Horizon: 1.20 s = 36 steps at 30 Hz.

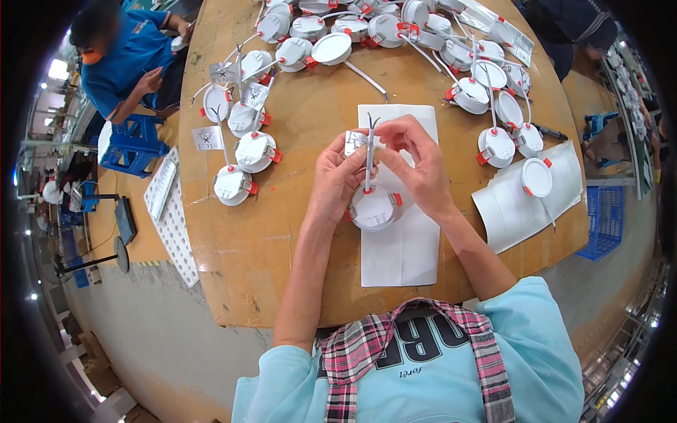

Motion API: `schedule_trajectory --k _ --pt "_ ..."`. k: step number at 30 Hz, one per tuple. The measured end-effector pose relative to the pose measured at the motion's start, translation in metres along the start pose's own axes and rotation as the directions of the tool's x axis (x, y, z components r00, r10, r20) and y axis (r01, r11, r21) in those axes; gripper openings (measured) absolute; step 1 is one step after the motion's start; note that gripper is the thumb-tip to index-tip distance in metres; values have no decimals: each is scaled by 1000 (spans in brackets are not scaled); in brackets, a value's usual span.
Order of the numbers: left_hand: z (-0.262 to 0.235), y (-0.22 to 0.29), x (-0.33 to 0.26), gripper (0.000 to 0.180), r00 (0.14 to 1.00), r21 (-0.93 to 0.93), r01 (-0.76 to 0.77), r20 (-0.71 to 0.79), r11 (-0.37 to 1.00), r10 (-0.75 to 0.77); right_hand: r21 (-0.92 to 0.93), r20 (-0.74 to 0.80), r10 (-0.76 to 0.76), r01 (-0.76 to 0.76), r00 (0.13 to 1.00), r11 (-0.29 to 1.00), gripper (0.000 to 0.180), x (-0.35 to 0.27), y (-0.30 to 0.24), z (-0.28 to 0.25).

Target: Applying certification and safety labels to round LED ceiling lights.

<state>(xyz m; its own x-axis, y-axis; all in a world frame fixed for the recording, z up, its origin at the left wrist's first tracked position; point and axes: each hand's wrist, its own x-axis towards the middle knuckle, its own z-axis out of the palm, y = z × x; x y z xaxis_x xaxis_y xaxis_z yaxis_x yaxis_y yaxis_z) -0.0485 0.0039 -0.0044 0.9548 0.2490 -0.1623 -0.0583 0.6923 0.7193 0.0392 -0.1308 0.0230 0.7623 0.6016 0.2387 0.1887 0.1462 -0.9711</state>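
Note:
A round white lamp housing with red clips lies back-up on a white paper sheet in the middle of the wooden table. Its grey cable stands upright between my hands. My left hand pinches the cable and a small white printed label near the cable's upper part. My right hand holds the cable from the other side, fingers curled close to the label. Both hands rest just above the housing.
Several similar white lamp housings with red clips and cables lie across the far half of the table. White sheets lie at the right. A person in a blue shirt sits at far left; a perforated white tray hangs off the left edge.

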Motion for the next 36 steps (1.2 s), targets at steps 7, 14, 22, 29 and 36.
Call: schedule_trajectory --k 7,14,22,29,36 --pt "12 5 -4 40 994 143 110 -2 984 -111 -72 152 -6 17 988 997 27 1 4 -2" --pt "12 6 -2 55 991 180 136 -29 974 -133 -150 65 -115 123 991 981 16 6 8 -10" --pt "15 9 -6 70 1000 410 -17 22 912 8 -79 -93 28 -35 995 996 14 4 6 -10" --pt "5 18 -8 78 991 306 120 27 945 -134 -115 101 23 -11 995 993 21 6 0 -13" --pt "6 19 -7 78 991 284 108 40 953 -125 -69 -11 158 -158 987 985 14 4 1 -12"
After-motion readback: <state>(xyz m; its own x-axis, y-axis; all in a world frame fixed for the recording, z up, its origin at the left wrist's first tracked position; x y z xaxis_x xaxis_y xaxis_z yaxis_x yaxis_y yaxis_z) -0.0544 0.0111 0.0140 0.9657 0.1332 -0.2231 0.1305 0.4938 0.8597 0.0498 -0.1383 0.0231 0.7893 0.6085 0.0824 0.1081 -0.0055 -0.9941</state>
